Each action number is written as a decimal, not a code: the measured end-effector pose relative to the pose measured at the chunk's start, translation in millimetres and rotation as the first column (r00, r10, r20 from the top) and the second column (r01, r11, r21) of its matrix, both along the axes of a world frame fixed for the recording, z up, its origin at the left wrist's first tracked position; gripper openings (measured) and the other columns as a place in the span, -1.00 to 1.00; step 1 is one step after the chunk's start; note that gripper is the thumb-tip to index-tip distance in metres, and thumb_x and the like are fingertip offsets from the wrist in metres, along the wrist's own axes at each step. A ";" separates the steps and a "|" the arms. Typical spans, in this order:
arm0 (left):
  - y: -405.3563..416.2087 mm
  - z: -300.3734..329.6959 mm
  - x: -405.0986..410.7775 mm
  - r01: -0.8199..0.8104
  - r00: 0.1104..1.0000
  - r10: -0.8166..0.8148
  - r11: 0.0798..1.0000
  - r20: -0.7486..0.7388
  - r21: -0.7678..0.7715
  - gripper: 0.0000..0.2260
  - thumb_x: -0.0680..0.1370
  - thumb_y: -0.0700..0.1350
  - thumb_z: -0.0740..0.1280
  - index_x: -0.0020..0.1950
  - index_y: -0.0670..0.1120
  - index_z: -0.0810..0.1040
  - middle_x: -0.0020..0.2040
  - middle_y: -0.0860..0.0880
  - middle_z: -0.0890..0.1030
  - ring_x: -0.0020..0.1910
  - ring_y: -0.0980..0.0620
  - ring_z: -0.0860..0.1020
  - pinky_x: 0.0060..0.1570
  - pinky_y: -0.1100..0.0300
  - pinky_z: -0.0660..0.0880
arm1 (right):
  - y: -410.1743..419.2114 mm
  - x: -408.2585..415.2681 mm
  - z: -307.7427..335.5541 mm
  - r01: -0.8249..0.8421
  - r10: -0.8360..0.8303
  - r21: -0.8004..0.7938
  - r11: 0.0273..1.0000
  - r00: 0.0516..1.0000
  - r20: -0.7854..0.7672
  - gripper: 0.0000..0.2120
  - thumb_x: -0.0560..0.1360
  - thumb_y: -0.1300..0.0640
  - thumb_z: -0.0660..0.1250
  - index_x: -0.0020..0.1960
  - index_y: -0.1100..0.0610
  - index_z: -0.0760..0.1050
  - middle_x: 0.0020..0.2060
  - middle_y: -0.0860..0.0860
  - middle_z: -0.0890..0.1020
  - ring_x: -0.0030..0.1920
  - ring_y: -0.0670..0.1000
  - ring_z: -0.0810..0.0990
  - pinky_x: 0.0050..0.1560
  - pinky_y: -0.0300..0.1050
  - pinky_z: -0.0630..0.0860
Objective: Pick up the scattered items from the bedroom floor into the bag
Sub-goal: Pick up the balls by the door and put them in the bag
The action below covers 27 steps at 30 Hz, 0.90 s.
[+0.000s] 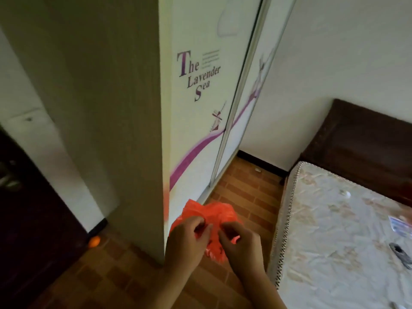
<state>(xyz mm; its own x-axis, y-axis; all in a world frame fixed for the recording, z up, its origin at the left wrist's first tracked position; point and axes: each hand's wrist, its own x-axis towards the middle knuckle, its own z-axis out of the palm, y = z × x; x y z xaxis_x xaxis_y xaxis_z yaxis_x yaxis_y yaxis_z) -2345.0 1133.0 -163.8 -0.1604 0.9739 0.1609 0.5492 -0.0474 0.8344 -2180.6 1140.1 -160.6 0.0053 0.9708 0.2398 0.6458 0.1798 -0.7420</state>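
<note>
Head view: both hands work an orange plastic bag (208, 216) held in front of the body, above the brick-pattern floor (243, 192) between the wardrobe (196, 108) and the mattress (334, 230). Left hand (186, 238) pinches the bunched film on its side; right hand (239, 241) pinches the film opposite, fingers curled. The bag looks thin, crinkly, very light and limp, likely slippery; it won't hold a mouth open on its own. Best hold, I'd judge: the rim or handle loops, one side per hand, then pull apart. The bag is scrunched, mouth not visibly open; contents can't be told, but it looks flat and probably empty. Candidate floor items: a small orange ball-like object (94, 241) by the dark door (26, 219), and a small pale scrap (257, 169) near the baseboard. Nothing looks collected yet.
</note>
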 end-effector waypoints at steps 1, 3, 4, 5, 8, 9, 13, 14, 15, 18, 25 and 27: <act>-1.7 -2.4 -6.4 -0.056 0.998 0.056 0.998 -0.027 0.000 -0.89 0.56 0.10 0.46 -0.09 0.10 0.64 -0.18 0.21 0.67 -0.21 0.29 0.62 -0.18 0.40 0.55 | 7.1 0.5 -0.8 -0.028 0.028 0.000 1.000 1.000 -0.009 -0.84 0.45 0.11 0.57 -0.10 -0.15 0.68 -0.29 -0.32 0.68 -0.27 -0.26 0.66 -0.24 -0.41 0.46; -9.3 -7.2 -19.5 -0.165 0.985 0.163 0.986 -0.058 -0.031 -0.88 0.57 0.09 0.46 -0.03 0.06 0.68 -0.16 0.19 0.69 -0.22 0.28 0.63 -0.18 0.33 0.60 | 18.9 0.0 -4.3 -0.094 0.094 -0.005 0.996 0.995 -0.021 -0.81 0.46 0.13 0.57 -0.07 -0.16 0.68 -0.28 -0.31 0.68 -0.24 -0.26 0.66 -0.23 -0.41 0.47; -14.8 -9.1 -25.4 -0.222 0.974 0.219 0.974 -0.059 -0.052 -0.86 0.57 0.08 0.46 0.00 0.04 0.70 -0.14 0.19 0.70 -0.21 0.27 0.63 -0.17 0.31 0.62 | 23.4 -1.5 -7.0 -0.129 0.129 -0.005 0.992 0.991 -0.030 -0.81 0.47 0.14 0.57 -0.04 -0.14 0.69 -0.26 -0.30 0.69 -0.23 -0.26 0.67 -0.22 -0.43 0.48; -21.7 -10.9 -31.8 -0.282 0.958 0.278 0.957 -0.065 -0.069 -0.85 0.58 0.06 0.47 0.03 0.01 0.71 -0.13 0.17 0.71 -0.20 0.26 0.64 -0.17 0.31 0.62 | 27.0 -4.1 -9.9 -0.163 0.163 -0.004 0.987 0.986 -0.040 -0.83 0.48 0.14 0.56 -0.02 -0.11 0.69 -0.24 -0.29 0.69 -0.21 -0.26 0.67 -0.20 -0.45 0.50; -47.6 -9.4 -46.4 -0.443 0.896 0.437 0.892 -0.080 -0.093 -0.84 0.56 -0.01 0.51 0.03 -0.09 0.73 -0.21 0.17 0.64 -0.22 0.23 0.61 -0.25 0.49 0.42 | 31.4 -17.1 -17.9 -0.278 0.276 -0.020 0.960 0.959 -0.064 -0.89 0.53 0.10 0.52 0.01 -0.08 0.67 -0.18 -0.26 0.71 -0.16 -0.28 0.69 -0.14 -0.40 0.61; -57.4 -6.3 -51.7 -0.490 0.871 0.483 0.866 -0.090 -0.096 -0.86 0.55 -0.03 0.51 -0.01 -0.09 0.73 -0.26 0.22 0.59 -0.26 0.26 0.59 -0.31 0.50 0.39 | 31.3 -23.8 -19.3 -0.315 0.312 -0.030 0.949 0.948 -0.063 -0.90 0.54 0.11 0.51 0.00 -0.08 0.66 -0.18 -0.25 0.71 -0.16 -0.28 0.69 -0.13 -0.37 0.63; -101.0 -4.2 -81.2 -0.620 0.785 0.611 0.774 -0.105 -0.129 -0.79 0.58 0.07 0.45 0.02 -0.05 0.71 -0.18 0.19 0.63 -0.21 0.32 0.55 -0.25 0.45 0.41 | 16.6 -58.4 -16.8 -0.450 0.446 -0.095 0.888 0.893 -0.064 -0.85 0.54 0.12 0.50 -0.03 -0.14 0.64 -0.23 -0.26 0.68 -0.17 -0.27 0.67 -0.16 -0.31 0.65; -112.4 -5.7 -89.2 -0.645 0.764 0.637 0.751 -0.100 -0.140 -0.74 0.59 0.14 0.42 0.06 -0.03 0.72 -0.13 0.15 0.67 -0.16 0.26 0.60 -0.19 0.34 0.50 | 11.1 -67.6 -16.4 -0.473 0.469 -0.106 0.874 0.881 -0.064 -0.86 0.54 0.10 0.50 -0.02 -0.15 0.65 -0.22 -0.26 0.68 -0.16 -0.28 0.66 -0.16 -0.31 0.65; -123.8 -5.5 -96.8 -0.672 0.740 0.665 0.724 -0.102 -0.155 -0.70 0.59 0.20 0.38 0.10 0.01 0.71 -0.08 0.11 0.69 -0.10 0.17 0.64 -0.12 0.20 0.59 | 5.4 -77.2 -15.6 -0.496 0.492 -0.115 0.861 0.868 -0.062 -0.86 0.55 0.10 0.50 -0.01 -0.16 0.65 -0.22 -0.26 0.68 -0.15 -0.28 0.65 -0.16 -0.33 0.64; -155.5 3.5 -118.7 -0.735 0.676 0.730 0.660 -0.096 -0.156 -0.78 0.59 0.25 0.34 0.03 0.14 0.63 -0.08 0.14 0.66 -0.04 0.07 0.65 0.02 -0.01 0.64 | -14.6 -106.4 -9.7 -0.550 0.548 -0.110 0.828 0.835 -0.055 -0.76 0.56 0.07 0.49 -0.03 -0.30 0.59 -0.21 -0.28 0.67 -0.15 -0.30 0.65 -0.15 -0.38 0.60; -251.6 8.2 -193.6 -0.817 0.568 0.823 0.561 -0.016 -0.132 -0.80 0.59 0.22 0.37 -0.08 0.14 0.68 -0.18 0.18 0.69 -0.13 0.21 0.65 0.00 0.03 0.63 | -82.7 -184.6 2.1 -0.636 0.632 -0.090 0.766 0.772 -0.070 -0.56 0.52 0.14 0.52 -0.08 -0.43 0.48 -0.28 -0.37 0.65 -0.18 -0.29 0.66 -0.10 -0.33 0.63; -283.9 11.1 -215.9 -0.840 0.536 0.844 0.531 -0.015 -0.108 -0.80 0.59 0.21 0.38 -0.13 0.14 0.65 -0.22 0.18 0.68 -0.17 0.22 0.64 -0.03 0.06 0.62 | -108.4 -211.2 -0.2 -0.658 0.654 -0.068 0.750 0.753 -0.070 -0.51 0.47 0.19 0.56 -0.13 -0.43 0.51 -0.28 -0.39 0.66 -0.22 -0.24 0.66 -0.18 -0.32 0.60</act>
<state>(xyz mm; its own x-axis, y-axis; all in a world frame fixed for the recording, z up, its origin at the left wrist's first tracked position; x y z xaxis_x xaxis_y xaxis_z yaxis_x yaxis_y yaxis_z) -2560.9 849.1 -152.6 -0.9176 0.3933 0.0575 0.2647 0.4967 0.8266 -2391.7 1031.7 -160.7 -0.6329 0.7548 0.1723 0.3622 0.4854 -0.7957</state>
